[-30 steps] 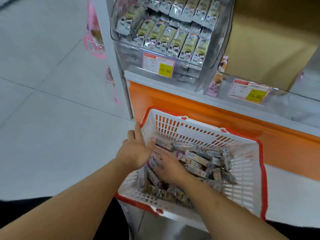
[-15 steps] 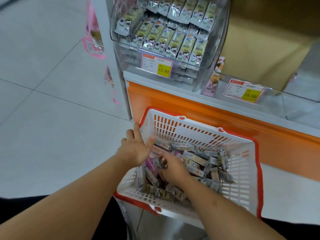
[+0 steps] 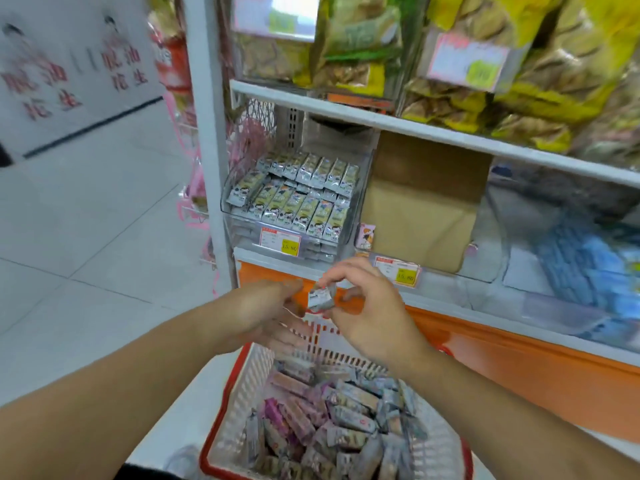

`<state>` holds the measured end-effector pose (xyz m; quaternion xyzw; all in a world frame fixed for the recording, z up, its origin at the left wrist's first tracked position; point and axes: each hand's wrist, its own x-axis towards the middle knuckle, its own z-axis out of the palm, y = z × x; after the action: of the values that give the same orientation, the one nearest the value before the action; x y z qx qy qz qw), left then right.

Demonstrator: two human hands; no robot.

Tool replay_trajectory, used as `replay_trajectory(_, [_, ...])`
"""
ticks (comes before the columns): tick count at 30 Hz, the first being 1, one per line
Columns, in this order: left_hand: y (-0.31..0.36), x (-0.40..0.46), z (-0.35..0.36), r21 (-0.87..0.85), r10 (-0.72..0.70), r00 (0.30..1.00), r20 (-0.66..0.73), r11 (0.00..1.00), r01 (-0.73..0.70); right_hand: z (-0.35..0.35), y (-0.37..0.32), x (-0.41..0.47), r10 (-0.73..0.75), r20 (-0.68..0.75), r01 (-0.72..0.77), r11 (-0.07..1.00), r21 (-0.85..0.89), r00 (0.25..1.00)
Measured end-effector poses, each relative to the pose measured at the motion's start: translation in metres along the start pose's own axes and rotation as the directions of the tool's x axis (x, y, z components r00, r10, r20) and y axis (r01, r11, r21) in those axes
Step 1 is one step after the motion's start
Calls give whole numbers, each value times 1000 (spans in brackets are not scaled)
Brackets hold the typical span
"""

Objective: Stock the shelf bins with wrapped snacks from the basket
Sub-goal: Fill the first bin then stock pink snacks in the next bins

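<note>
Head view: my right hand [image 3: 367, 306] fingers pinch a snack [image 3: 322, 297] above the basket [image 3: 242, 382]; left hand [image 3: 266, 313] fingers spread. This light pinch could drop it short of the bin [image 3: 294, 202].

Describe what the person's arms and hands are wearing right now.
Nothing visible: the left hand and right hand are bare, without gloves, rings or watch, and both forearms are uncovered, with no sleeve in view down to the frame's edge.
</note>
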<state>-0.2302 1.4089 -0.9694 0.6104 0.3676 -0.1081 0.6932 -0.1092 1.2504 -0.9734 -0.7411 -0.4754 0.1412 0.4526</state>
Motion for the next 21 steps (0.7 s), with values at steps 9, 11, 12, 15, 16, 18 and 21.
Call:
replay_trajectory(9, [29,-33,4,-268,294,956,24,923,-277,-36,-31,-21,-163,-30,162,986,-40,986])
replay_trajectory(11, [30,-31,6,-253,300,954,-10,922,-293,-42,-33,-20,-101,-24,100,993,-61,995])
replay_trajectory(12, [31,-29,7,-248,304,952,-24,921,-300,-45,-35,-18,-71,12,71,994,-79,997])
replay_trajectory(15, [35,-26,14,-245,333,942,-36,911,-331,-49,-38,-9,22,165,9,983,-181,986])
replay_trajectory(16, [36,-25,16,-242,339,940,-45,909,-339,-48,-37,-7,32,172,5,978,-210,985])
replay_trajectory(18, [39,-24,17,-224,340,938,-70,911,-347,-45,-35,-3,48,131,-18,975,-221,990])
replay_trajectory(21, [40,-22,12,-191,348,934,-80,915,-357,-39,-33,3,45,99,-23,977,-213,994])
